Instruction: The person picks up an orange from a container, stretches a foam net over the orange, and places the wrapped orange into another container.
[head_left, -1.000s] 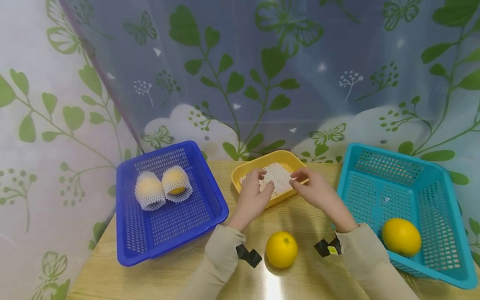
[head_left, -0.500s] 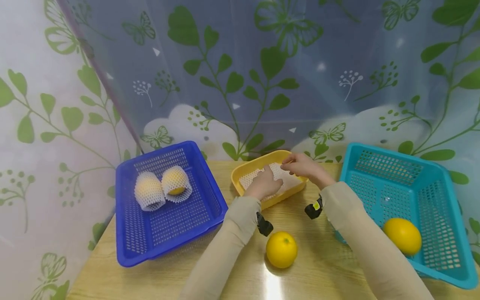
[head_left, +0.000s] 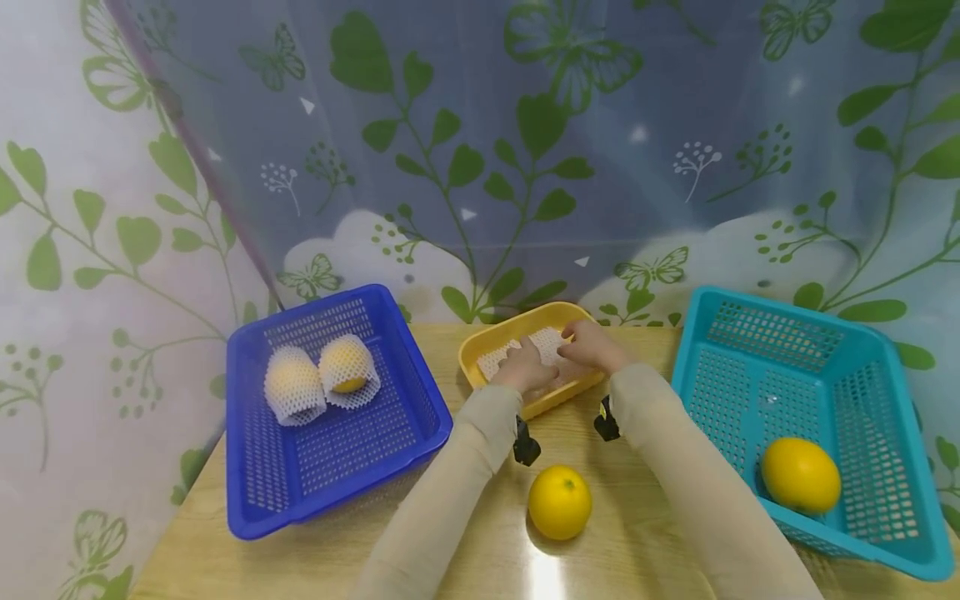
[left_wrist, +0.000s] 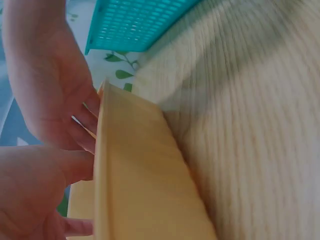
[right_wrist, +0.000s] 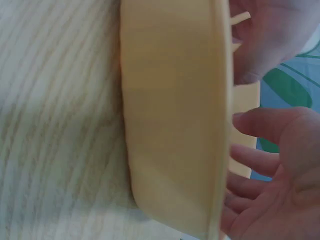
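Both hands reach into a small yellow basket (head_left: pixel 471 350) that holds white foam fruit nets (head_left: pixel 492 360). My left hand (head_left: pixel 527 365) lies low over the nets, thumb out to the right. Beside it, my right hand (head_left: pixel 588 343) points its bent fingers down onto the nets at the basket's right side. In the left wrist view the basket wall (left_wrist: pixel 145 165) covers the left fingertips. Likewise in the right wrist view, the wall hides the tips of the right fingers (right_wrist: pixel 255 160); whether either hand pinches a net, I cannot tell. A yellow, orange-like fruit (head_left: pixel 560 502) sits on the table between the forearms.
At left stands a blue basket (head_left: pixel 431 425) with two fruits in foam nets (head_left: pixel 347 367). A teal basket (head_left: pixel 693 333) on the right contains one bare yellow fruit (head_left: pixel 801 475). Behind the wooden table (head_left: pixel 465 550) hangs a leaf-patterned curtain (head_left: pixel 420 183).
Both hands have moved closer together and lower into the yellow basket; the right hand first went farther back, then down to the nets. The fruits and the two larger baskets have stayed put.
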